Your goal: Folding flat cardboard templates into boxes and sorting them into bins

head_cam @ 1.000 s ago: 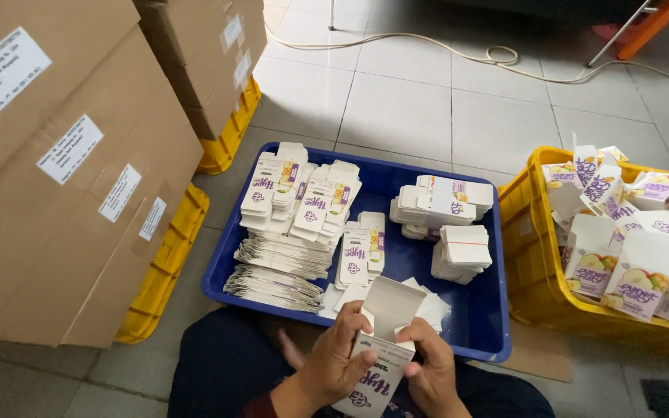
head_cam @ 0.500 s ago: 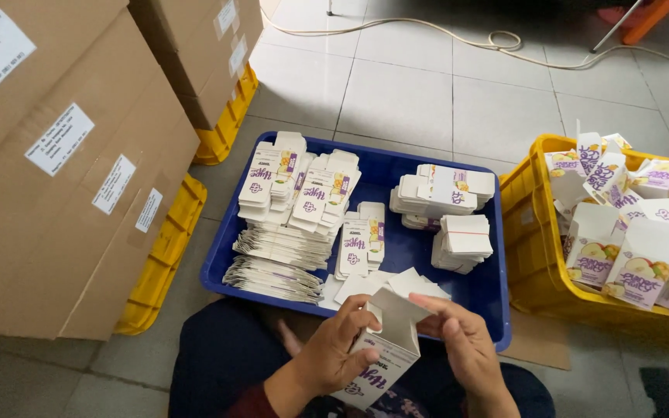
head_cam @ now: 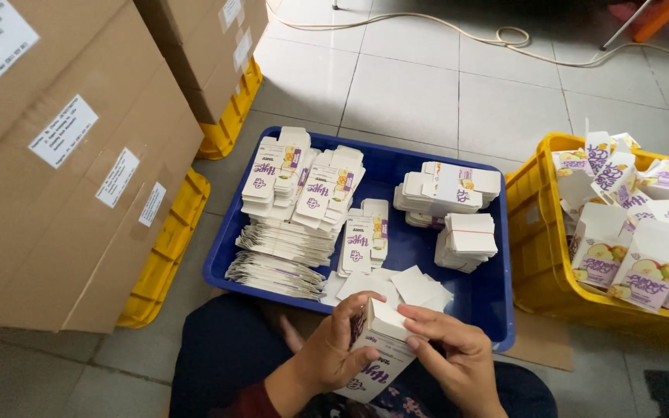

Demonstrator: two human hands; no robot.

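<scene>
Here, a small white carton (head_cam: 377, 350) with purple print is held between both hands just above the lap. The left hand (head_cam: 334, 352) is wrapped round the carton's left side, its grip clamped on the carton with the thumb laid across the front. The right hand (head_cam: 451, 352) is set against the carton's right upper corner, its fingertips (head_cam: 412, 316) pressed on the top flap, which is folded down nearly flat; its grip is closed on the carton too.

Just beyond the grip, a blue tray (head_cam: 497, 310) is seen on the tiled floor (head_cam: 404, 93). Loose flat white blanks (head_cam: 408, 286) lie in it nearest the held carton; farther off, stacks of flat printed cartons (head_cam: 296, 193) fill its left half and bundled stacks (head_cam: 458, 209) sit in its right half. To the right of the grip, a yellow crate (head_cam: 536, 255) is heaped with erected cartons (head_cam: 636, 232). Well to the left, large brown cardboard boxes (head_cam: 63, 178) are stacked on yellow crates.
</scene>
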